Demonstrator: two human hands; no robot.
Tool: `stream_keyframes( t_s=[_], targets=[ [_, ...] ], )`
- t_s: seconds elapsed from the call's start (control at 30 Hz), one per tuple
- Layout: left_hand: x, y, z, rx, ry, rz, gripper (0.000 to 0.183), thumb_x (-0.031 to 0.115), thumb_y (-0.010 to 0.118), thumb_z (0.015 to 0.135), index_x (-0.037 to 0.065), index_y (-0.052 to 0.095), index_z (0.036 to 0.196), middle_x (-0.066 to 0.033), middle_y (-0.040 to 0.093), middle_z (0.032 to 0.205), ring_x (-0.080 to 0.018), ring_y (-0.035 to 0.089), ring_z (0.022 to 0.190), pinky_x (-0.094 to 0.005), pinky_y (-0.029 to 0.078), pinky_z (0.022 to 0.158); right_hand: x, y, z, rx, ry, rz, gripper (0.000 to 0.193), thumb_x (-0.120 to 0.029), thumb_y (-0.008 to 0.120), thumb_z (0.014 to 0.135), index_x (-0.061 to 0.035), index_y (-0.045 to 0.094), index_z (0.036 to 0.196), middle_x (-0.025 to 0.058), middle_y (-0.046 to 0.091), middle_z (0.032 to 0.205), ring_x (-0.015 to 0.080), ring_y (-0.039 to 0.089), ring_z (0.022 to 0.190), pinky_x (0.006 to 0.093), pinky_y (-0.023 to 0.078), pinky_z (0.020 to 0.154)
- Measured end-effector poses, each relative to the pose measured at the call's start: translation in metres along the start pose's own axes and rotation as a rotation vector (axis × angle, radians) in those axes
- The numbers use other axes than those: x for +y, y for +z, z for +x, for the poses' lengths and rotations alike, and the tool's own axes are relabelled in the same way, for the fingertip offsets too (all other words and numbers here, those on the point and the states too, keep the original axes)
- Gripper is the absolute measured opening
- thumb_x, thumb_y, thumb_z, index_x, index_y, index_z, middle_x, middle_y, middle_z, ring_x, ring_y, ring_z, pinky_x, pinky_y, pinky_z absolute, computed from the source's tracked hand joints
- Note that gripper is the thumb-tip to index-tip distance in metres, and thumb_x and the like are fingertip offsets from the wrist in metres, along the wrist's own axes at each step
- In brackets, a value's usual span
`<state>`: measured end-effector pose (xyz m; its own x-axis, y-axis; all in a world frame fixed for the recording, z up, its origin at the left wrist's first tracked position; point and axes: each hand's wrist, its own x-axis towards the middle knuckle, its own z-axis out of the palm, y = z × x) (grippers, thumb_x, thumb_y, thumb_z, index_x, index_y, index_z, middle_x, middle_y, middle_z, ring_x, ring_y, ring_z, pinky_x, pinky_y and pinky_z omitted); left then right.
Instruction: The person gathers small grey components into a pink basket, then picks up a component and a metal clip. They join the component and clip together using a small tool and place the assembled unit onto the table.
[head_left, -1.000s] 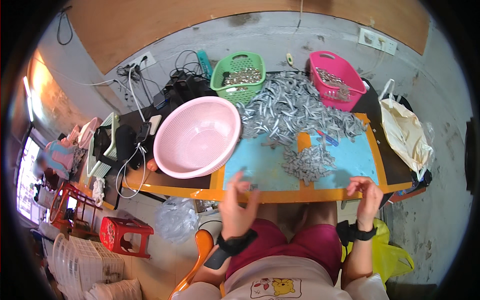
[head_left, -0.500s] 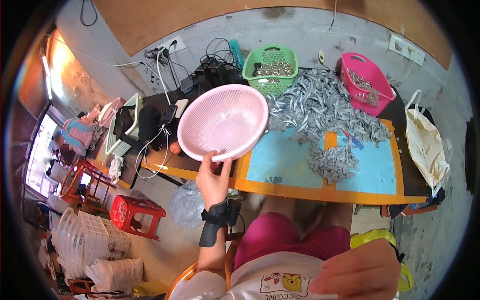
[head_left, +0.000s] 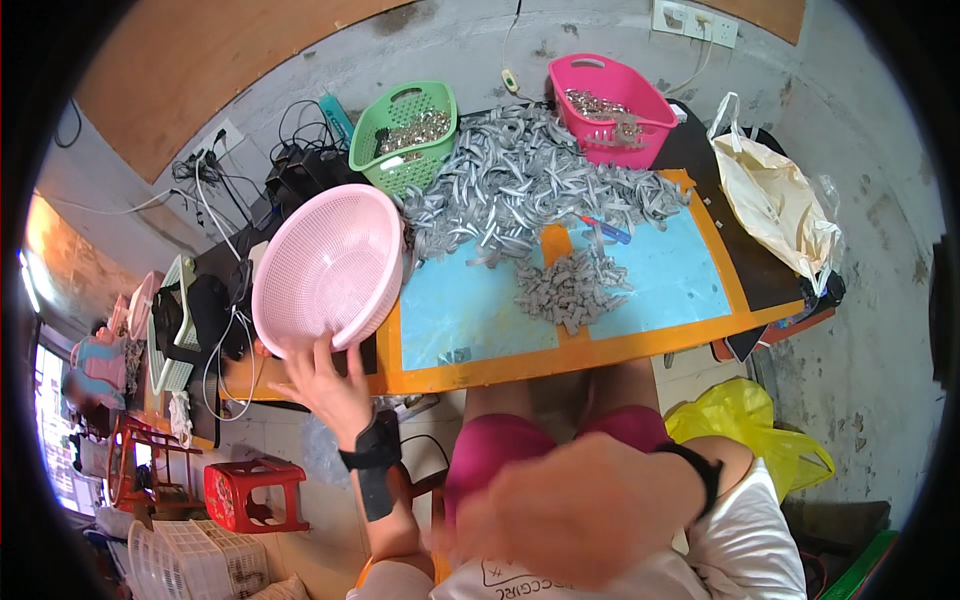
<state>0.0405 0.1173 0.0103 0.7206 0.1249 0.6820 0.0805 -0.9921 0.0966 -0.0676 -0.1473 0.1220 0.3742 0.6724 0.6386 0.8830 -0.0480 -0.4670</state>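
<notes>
A round pink plastic colander basket (head_left: 325, 245) rests on the left part of the table, with nothing seen inside. My left hand (head_left: 335, 390) is at its near rim, fingertips over the edge and thumb beside them. Motion smears my right hand (head_left: 560, 500), which is in front of my body, away from the table; its fingers cannot be made out. On the blue mat (head_left: 680, 285) lie a large heap of grey strips (head_left: 520, 180) and a smaller pile of short grey folded pieces (head_left: 570, 288). A red-and-blue tool (head_left: 607, 230) lies between them.
Behind the heap stand a green basket (head_left: 372, 135) and a pink basket (head_left: 640, 110), both holding shiny metal pieces. A cream bag (head_left: 775, 195) is at the table's right end. A yellow bag (head_left: 745, 425) and a red stool (head_left: 255, 490) are below table level. Cables (head_left: 225, 190) run along the left.
My view has turned to the right. My right hand has moved left across my body. My left hand stays at the colander basket's rim, its fingers more spread.
</notes>
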Motion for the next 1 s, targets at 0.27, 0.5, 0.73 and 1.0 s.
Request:
stream_keyframes(
  t_s=[0.27, 0.5, 0.73, 1.0],
  targets=[
    [0.046, -0.091, -0.077, -0.61, 0.391, -0.262, 0.031, 0.007, 0.063, 0.07, 0.002, 0.06, 0.1, -0.0132, 0.057, 0.084, -0.0291, 0.056, 0.072, -0.0379, 0.048, 0.071, 0.087, 0.077, -0.046, 0.361, 0.939, 0.54, 0.064, -0.033, 0.067, 0.078, 0.001, 0.04, 0.124, 0.0189, 0.059, 0.104, 0.0268, 0.063, 0.079, 0.0331, 0.05, 0.067],
    [0.051, -0.116, -0.097, -1.175, 0.701, -0.881, 0.046, 0.02, 0.061, 0.08, 0.002, 0.048, 0.12, -0.0141, 0.06, 0.092, -0.0309, 0.059, 0.078, -0.0352, 0.05, 0.07, 0.09, 0.078, -0.09, 0.037, 0.861, 0.475, 0.058, -0.015, 0.054, 0.075, -0.0118, 0.039, 0.13, 0.0186, 0.062, 0.102, 0.0314, 0.062, 0.091, 0.0377, 0.049, 0.079],
    [0.017, -0.151, -0.025, -1.18, 0.69, -0.947, 0.042, 0.023, 0.065, 0.079, 0.003, 0.055, 0.114, -0.0151, 0.061, 0.094, -0.0276, 0.061, 0.081, -0.0352, 0.051, 0.071, 0.106, 0.124, -0.128, -0.144, 0.974, 0.889, 0.05, -0.018, 0.055, 0.082, -0.0027, 0.04, 0.127, 0.0123, 0.061, 0.105, 0.0206, 0.061, 0.094, 0.0326, 0.052, 0.075],
    [0.016, -0.157, 0.008, -1.029, 0.652, -0.63, 0.053, 0.026, 0.068, 0.074, 0.0, 0.052, 0.117, -0.017, 0.059, 0.095, -0.0332, 0.059, 0.083, -0.0375, 0.048, 0.074, 0.08, 0.132, -0.127, -0.063, 1.283, 1.382, 0.051, -0.014, 0.056, 0.079, -0.0038, 0.04, 0.126, 0.0126, 0.055, 0.114, 0.0227, 0.06, 0.094, 0.0356, 0.055, 0.075]
  ],
)
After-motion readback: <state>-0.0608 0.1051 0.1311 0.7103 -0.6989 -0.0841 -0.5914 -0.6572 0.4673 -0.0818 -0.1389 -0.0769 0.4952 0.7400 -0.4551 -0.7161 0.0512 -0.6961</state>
